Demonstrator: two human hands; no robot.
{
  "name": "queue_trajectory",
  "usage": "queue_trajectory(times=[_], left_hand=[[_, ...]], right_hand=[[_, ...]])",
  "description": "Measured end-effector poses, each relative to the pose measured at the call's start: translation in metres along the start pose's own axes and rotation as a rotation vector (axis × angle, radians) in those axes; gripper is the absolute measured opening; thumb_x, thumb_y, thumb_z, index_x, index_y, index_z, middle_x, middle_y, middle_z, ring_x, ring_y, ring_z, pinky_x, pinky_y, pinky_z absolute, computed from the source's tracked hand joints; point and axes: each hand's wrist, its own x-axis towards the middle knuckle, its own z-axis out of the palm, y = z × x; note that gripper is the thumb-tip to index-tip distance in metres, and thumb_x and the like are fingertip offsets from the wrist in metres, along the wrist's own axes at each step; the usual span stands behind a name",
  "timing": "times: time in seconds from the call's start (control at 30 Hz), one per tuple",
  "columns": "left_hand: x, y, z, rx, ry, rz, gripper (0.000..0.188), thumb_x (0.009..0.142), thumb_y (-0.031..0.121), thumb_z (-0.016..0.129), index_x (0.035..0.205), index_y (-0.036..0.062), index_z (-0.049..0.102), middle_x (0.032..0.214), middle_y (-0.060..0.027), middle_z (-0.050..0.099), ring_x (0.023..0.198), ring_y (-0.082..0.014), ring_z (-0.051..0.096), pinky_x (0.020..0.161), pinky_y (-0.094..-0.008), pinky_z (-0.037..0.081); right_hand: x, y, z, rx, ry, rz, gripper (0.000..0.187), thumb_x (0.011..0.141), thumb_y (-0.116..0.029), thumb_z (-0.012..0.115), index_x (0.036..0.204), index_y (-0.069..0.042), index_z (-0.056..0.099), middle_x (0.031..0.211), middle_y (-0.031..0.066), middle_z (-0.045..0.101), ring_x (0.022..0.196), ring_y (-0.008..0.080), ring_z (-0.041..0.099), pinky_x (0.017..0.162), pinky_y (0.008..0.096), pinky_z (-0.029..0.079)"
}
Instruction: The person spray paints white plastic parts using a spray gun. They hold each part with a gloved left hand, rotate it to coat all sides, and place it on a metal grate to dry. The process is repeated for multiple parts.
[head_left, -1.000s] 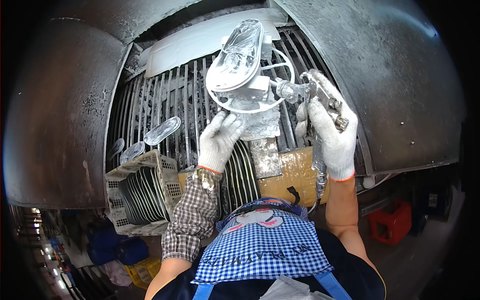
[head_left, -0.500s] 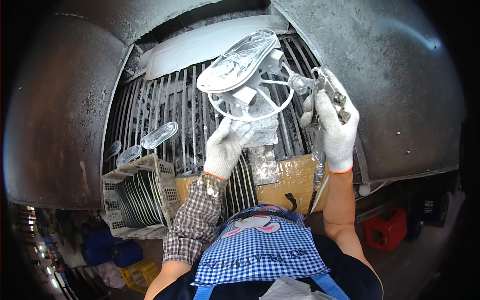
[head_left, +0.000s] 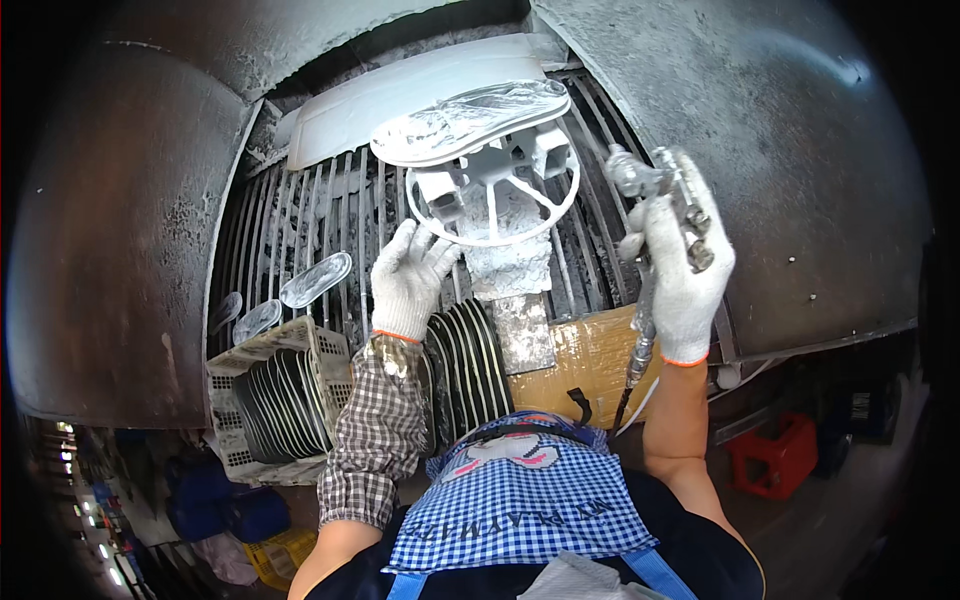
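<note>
A white, sole-shaped piece (head_left: 470, 122) with a shiny, film-like top rests on a coated turning stand (head_left: 493, 196) with a spoked ring. My left hand (head_left: 408, 280), in a white knit glove, is at the ring's near left edge, fingers stretched and slightly apart; whether the fingertips touch the ring I cannot tell. My right hand (head_left: 688, 262), also gloved, is wrapped round a metal spray gun (head_left: 640, 175) to the right of the stand. The gun's nozzle points left toward the stand. A hose runs down from its handle.
A metal grate (head_left: 330, 215) lies beneath the stand, between tall side panels (head_left: 130, 220). Small shiny sole shapes (head_left: 316, 280) lie at its left. A plastic crate (head_left: 226, 410) holds several dark soles; another row of soles (head_left: 470, 360) stands beside my left arm. Brown-taped cardboard (head_left: 590, 350) covers the front edge.
The stand has turned, so the sole piece now lies more sideways. My left hand has shifted left along the ring. My right hand has drawn the spray gun slightly right and nearer.
</note>
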Motion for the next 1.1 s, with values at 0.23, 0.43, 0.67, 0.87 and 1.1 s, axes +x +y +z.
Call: queue_trajectory(times=[0.23, 0.43, 0.67, 0.87, 1.1], left_hand=[[0.008, 0.005, -0.013, 0.022, 0.075, 0.037, 0.034, 0.099, 0.014, 0.068, 0.128, -0.0022, 0.059, 0.13, -0.0247, 0.067, 0.113, -0.04, 0.07, 0.099, -0.0509, 0.061], [-0.028, -0.016, 0.059, 0.476, 0.185, 0.344, 0.038, 0.1, 0.01, 0.069, 0.134, -0.004, 0.056, 0.118, -0.0171, 0.071, 0.096, -0.019, 0.071, 0.084, -0.031, 0.061], [0.013, -0.053, 0.129, 0.045, -0.005, 0.038, 0.074, 0.101, 0.027, 0.076, 0.155, -0.0056, 0.037, 0.156, -0.0289, 0.045, 0.139, -0.0406, 0.054, 0.116, -0.0518, 0.051], [0.091, -0.056, 0.141, -0.212, 0.26, -0.044, 0.086, 0.102, 0.028, 0.074, 0.163, -0.0062, 0.023, 0.164, -0.0365, 0.029, 0.152, -0.0434, 0.04, 0.123, -0.0512, 0.043], [0.123, -0.07, 0.116, 0.276, 0.161, 0.238, 0.039, 0.097, -0.002, 0.068, 0.135, -0.0044, 0.06, 0.108, -0.0194, 0.073, 0.09, -0.0214, 0.073, 0.074, -0.0334, 0.062]], right_hand=[[-0.019, 0.002, -0.002, 0.197, -0.176, 0.091, 0.057, 0.103, -0.002, 0.066, 0.155, 0.011, 0.047, 0.115, 0.0123, 0.071, 0.089, 0.0113, 0.07, 0.082, 0.0264, 0.059], [-0.042, 0.016, -0.021, 0.102, -0.085, 0.176, 0.059, 0.105, -0.006, 0.065, 0.158, 0.009, 0.043, 0.126, 0.0161, 0.072, 0.095, 0.0149, 0.072, 0.087, 0.0285, 0.06], [-0.066, 0.03, -0.038, -0.041, -0.078, 0.238, 0.06, 0.106, -0.007, 0.064, 0.159, 0.008, 0.041, 0.128, 0.0151, 0.072, 0.097, 0.0145, 0.071, 0.088, 0.0284, 0.058], [-0.087, 0.035, -0.057, -0.157, -0.018, 0.287, 0.055, 0.106, -0.005, 0.06, 0.158, 0.006, 0.044, 0.113, 0.0099, 0.07, 0.092, 0.0119, 0.067, 0.085, 0.0263, 0.055], [-0.107, 0.036, -0.051, -0.239, 0.002, 0.345, 0.054, 0.109, -0.009, 0.057, 0.159, 0.005, 0.043, 0.111, 0.0096, 0.069, 0.089, 0.014, 0.068, 0.083, 0.0287, 0.056]])
